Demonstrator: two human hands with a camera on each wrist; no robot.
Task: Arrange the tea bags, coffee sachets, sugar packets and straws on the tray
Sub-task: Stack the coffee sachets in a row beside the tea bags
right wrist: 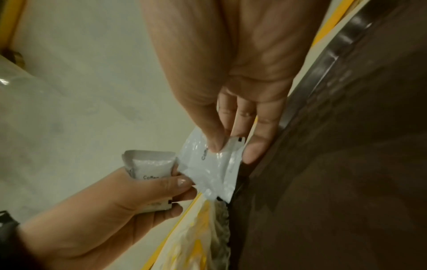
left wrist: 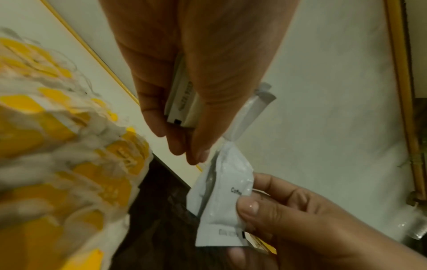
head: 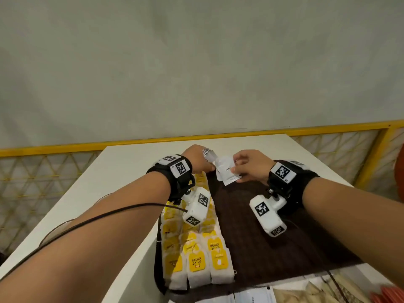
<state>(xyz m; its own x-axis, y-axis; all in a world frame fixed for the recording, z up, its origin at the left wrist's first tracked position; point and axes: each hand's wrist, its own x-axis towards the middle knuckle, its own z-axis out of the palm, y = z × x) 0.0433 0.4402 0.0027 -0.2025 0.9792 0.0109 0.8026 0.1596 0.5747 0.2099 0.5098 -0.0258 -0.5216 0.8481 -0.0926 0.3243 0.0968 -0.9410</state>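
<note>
Above tray (head: pixel 284 237) far edge, at 12 o'clock: right hand (head: pixel 251 165) pinching coffee sachet (head: pixel 227 172) between thumb and fingers; left hand (head: pixel 195 159) curled round sachet bundle (right wrist: pixel 150 169), fingertips touching that sachet. Tea bags (head: pixel 196 259) in rows at 9 o'clock.

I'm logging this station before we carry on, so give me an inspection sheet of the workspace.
Surface: white table bearing a dark brown tray.
Job's things: yellow-tagged tea bags in rows along the tray's left side; more packets at the near edge.
Clutter: nothing seen.
Grippers: left hand grips a stack of coffee sachets; right hand pinches one coffee sachet over the tray's far end.
Cables: black cable along the left forearm.
Surroundings: yellow mesh railing, plain wall.
</note>
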